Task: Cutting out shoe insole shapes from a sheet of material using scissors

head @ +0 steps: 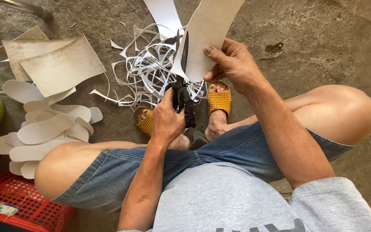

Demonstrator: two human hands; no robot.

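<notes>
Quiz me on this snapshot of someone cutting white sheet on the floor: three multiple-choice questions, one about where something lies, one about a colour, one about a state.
1. Where does the pile of cut sole shapes lie?
A. on the person's left
B. on the person's lap
C. inside the crate

2. What colour are the sandals?
A. blue
B. yellow
C. black

3. What is the left hand doing?
A. resting open
B. gripping the scissors
C. holding a strip

Answers: 1 A, the pile sits on the concrete beside the left knee. 2 B, both woven sandals are yellow. 3 B, its fingers wrap the dark handles while the right hand holds the white sheet.
</notes>
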